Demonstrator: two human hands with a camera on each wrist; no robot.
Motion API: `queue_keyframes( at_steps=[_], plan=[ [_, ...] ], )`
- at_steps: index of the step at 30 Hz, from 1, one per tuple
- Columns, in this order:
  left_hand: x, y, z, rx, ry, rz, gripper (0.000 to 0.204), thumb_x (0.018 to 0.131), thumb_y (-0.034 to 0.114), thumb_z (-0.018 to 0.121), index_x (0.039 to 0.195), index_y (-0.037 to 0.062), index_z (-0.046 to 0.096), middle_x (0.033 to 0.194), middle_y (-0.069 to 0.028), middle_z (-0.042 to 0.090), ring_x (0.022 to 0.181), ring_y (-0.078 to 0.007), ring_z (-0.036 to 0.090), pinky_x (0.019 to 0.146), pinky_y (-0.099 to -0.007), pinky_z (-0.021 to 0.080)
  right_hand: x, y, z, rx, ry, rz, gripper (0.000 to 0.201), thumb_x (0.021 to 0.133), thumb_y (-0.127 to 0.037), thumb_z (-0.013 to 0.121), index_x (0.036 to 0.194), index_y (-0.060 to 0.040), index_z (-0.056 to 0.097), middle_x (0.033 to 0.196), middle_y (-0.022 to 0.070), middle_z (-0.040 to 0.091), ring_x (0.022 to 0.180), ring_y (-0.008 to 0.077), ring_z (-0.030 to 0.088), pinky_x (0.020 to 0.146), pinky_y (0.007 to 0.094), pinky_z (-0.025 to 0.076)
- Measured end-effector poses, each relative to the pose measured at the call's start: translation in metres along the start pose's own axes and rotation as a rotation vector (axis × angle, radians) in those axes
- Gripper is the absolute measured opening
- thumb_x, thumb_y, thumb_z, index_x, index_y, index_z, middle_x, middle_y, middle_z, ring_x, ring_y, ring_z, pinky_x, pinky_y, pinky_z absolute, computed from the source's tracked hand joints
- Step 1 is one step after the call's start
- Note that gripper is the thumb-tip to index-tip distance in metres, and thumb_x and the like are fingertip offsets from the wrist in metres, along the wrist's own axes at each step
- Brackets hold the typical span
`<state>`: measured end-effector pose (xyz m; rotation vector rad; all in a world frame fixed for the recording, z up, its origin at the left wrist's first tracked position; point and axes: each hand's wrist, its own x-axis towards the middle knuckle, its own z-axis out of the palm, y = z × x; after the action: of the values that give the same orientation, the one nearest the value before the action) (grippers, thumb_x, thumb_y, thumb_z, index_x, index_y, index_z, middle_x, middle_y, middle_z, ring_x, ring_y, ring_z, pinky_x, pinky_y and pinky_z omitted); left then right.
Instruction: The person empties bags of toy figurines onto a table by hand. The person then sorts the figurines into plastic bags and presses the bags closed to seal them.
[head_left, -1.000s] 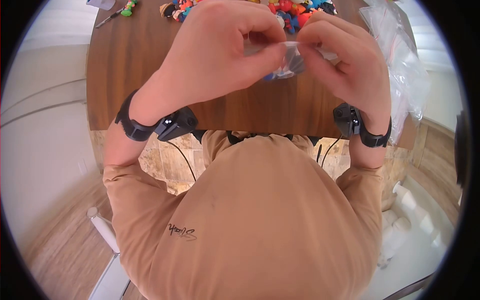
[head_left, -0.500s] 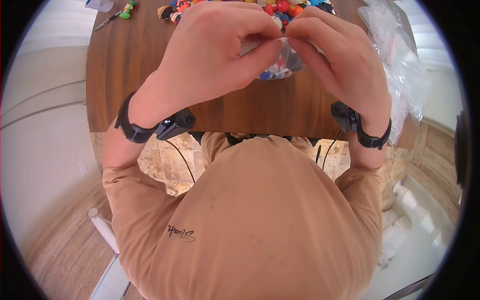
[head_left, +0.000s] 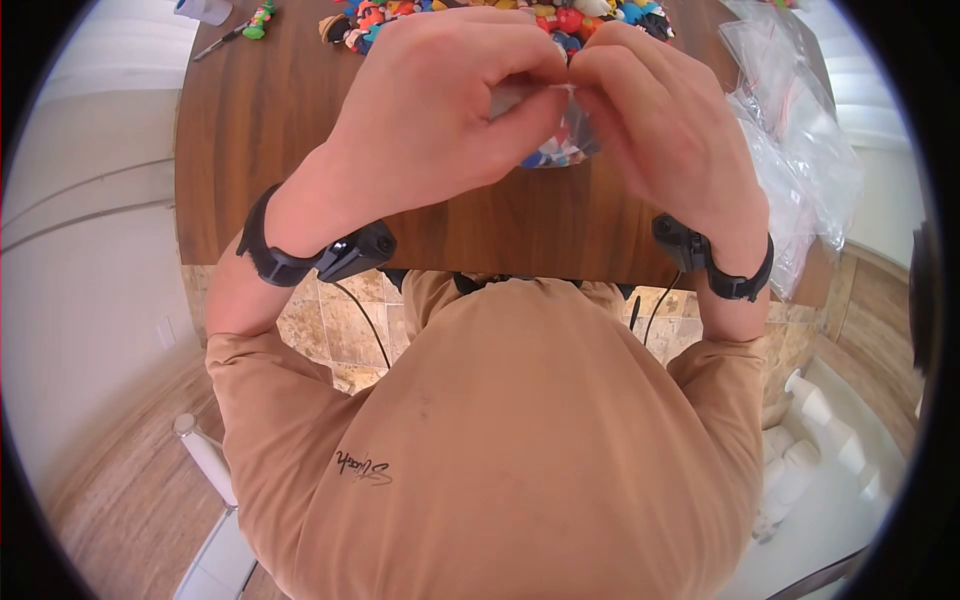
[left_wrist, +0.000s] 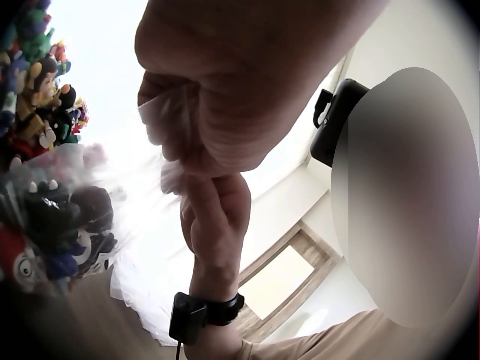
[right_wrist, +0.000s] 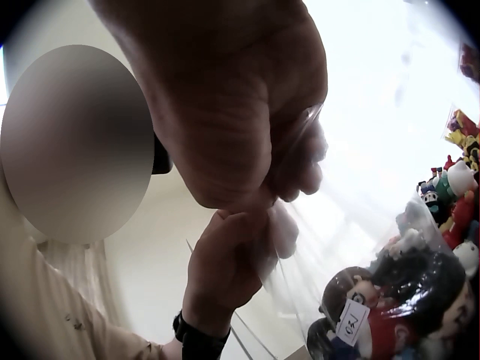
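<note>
Both hands pinch the top edge of a clear plastic bag (head_left: pixel 578 135), their fingertips meeting at its mouth. My left hand (head_left: pixel 450 105) grips the edge from the left, thumb below and fingers curled above. From the other side my right hand (head_left: pixel 675 125) holds it between thumb and curled fingers. Small toy figures show through the film in the bag's lower part. In the right wrist view a dark-haired figure (right_wrist: pixel 427 281) lies inside, near a small white label (right_wrist: pixel 352 322) with handwriting. Much of the bag is hidden behind the hands in the head view.
Beyond the hands, a pile of colourful toy figures (head_left: pixel 590 12) lies at the table's far side. Several clear plastic bags (head_left: pixel 800 150) overlap along the right edge. At the far left are a green toy (head_left: pixel 258 22), a thin dark pen-like tool (head_left: pixel 222 42) and a white cup (head_left: pixel 205 10).
The fingertips have come closer together along the bag's edge, the right hand shifting left and turning inward. The bag has swung slightly, and more of its figures show than a second ago.
</note>
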<state>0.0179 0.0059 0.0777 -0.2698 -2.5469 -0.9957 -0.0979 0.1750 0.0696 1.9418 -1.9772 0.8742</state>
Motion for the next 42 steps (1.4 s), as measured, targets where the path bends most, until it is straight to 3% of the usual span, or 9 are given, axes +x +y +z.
queue_keyframes(
  at_steps=[23, 25, 26, 29, 31, 33, 34, 39, 42],
  plan=[
    [-0.001, -0.014, -0.005, -0.024, 0.026, 0.001, 0.005, 0.082, 0.0, 0.071, 0.084, 0.0003, 0.066, 0.074, -0.0075, 0.063, 0.068, -0.0202, 0.062, 0.062, -0.0284, 0.048, -0.038, 0.042, -0.029, -0.026, -0.157, 0.234, 0.019, 0.088, -0.015, 0.07, 0.095, -0.0034, 0.056, 0.09, 0.0088, 0.06, 0.08, 0.0304, 0.061, 0.068, 0.0395, 0.048],
    [-0.003, -0.019, -0.005, -0.06, 0.044, 0.002, 0.006, 0.081, 0.001, 0.072, 0.085, 0.0004, 0.068, 0.075, -0.0076, 0.064, 0.069, -0.0198, 0.063, 0.064, -0.0277, 0.049, -0.045, 0.049, -0.011, 0.615, 0.0, 0.326, 0.034, 0.083, -0.022, 0.078, 0.105, -0.0022, 0.06, 0.105, 0.0071, 0.066, 0.097, 0.0209, 0.065, 0.082, 0.0349, 0.051],
    [-0.005, -0.022, -0.003, -0.085, 0.066, -0.015, 0.006, 0.081, 0.001, 0.073, 0.085, 0.0008, 0.069, 0.077, -0.0072, 0.066, 0.07, -0.0187, 0.064, 0.064, -0.0272, 0.049, -0.044, 0.046, -0.001, 0.682, -0.036, 0.405, 0.05, 0.079, -0.024, 0.083, 0.117, -0.0002, 0.062, 0.122, 0.0072, 0.064, 0.111, 0.0148, 0.059, 0.094, 0.0326, 0.048],
    [-0.012, -0.029, 0.001, -0.203, 0.065, -0.063, 0.013, 0.079, 0.005, 0.077, 0.09, 0.0036, 0.072, 0.084, -0.0062, 0.07, 0.077, -0.0177, 0.066, 0.07, -0.0277, 0.051, -0.042, 0.04, 0.039, 1.13, -0.055, 0.517, 0.04, 0.087, -0.021, 0.077, 0.119, -0.0001, 0.065, 0.122, 0.0066, 0.064, 0.107, 0.0134, 0.06, 0.091, 0.0305, 0.049],
    [-0.019, -0.036, 0.011, -0.294, 0.045, -0.099, 0.019, 0.078, 0.01, 0.08, 0.095, 0.0062, 0.073, 0.091, -0.0056, 0.072, 0.083, -0.0179, 0.068, 0.074, -0.0287, 0.053, -0.042, 0.048, 0.048, 1.203, -0.065, 0.546, 0.035, 0.091, -0.021, 0.072, 0.118, 0.0004, 0.066, 0.122, 0.0067, 0.064, 0.104, 0.0123, 0.061, 0.088, 0.029, 0.05],
    [-0.032, -0.046, 0.035, -0.685, 0.323, -0.262, 0.049, 0.074, 0.015, 0.085, 0.117, 0.0041, 0.066, 0.109, -0.0057, 0.07, 0.1, -0.0156, 0.066, 0.088, -0.0282, 0.052, -0.043, 0.05, 0.057, 1.278, -0.076, 0.577, 0.031, 0.095, -0.022, 0.068, 0.116, 0.0008, 0.067, 0.122, 0.0068, 0.065, 0.1, 0.0112, 0.061, 0.085, 0.0274, 0.05],
    [-0.041, -0.063, 0.047, -0.761, 0.31, -0.242, 0.071, 0.072, 0.019, 0.088, 0.132, 0.0008, 0.054, 0.121, -0.0069, 0.065, 0.106, -0.0154, 0.063, 0.096, -0.0302, 0.049, -0.044, 0.048, 0.062, 1.243, -0.001, 0.581, 0.03, 0.097, -0.022, 0.065, 0.115, 0.0009, 0.068, 0.12, 0.0062, 0.065, 0.097, 0.0106, 0.061, 0.082, 0.0259, 0.05],
    [-0.05, -0.055, 0.089, -0.877, 0.3, -0.482, 0.065, 0.079, 0.025, 0.084, 0.13, -0.0017, 0.054, 0.121, -0.0088, 0.062, 0.11, -0.0151, 0.06, 0.092, -0.0307, 0.05, -0.046, 0.031, 0.085, 1.163, 0.214, 0.554, 0.028, 0.099, -0.022, 0.061, 0.114, 0.0011, 0.067, 0.112, 0.004, 0.065, 0.087, 0.0102, 0.06, 0.075, 0.0242, 0.049],
    [-0.039, -0.06, 0.096, -0.478, 0.469, -0.26, 0.041, 0.096, 0.033, 0.065, 0.115, -0.0028, 0.064, 0.111, -0.0111, 0.066, 0.097, -0.021, 0.063, 0.082, -0.0329, 0.05, -0.044, 0.023, 0.085, 1.055, 0.138, 0.55, 0.026, 0.099, -0.022, 0.061, 0.113, 0.0002, 0.067, 0.107, 0.0043, 0.063, 0.083, 0.0108, 0.059, 0.074, 0.0254, 0.048]
  ],
)
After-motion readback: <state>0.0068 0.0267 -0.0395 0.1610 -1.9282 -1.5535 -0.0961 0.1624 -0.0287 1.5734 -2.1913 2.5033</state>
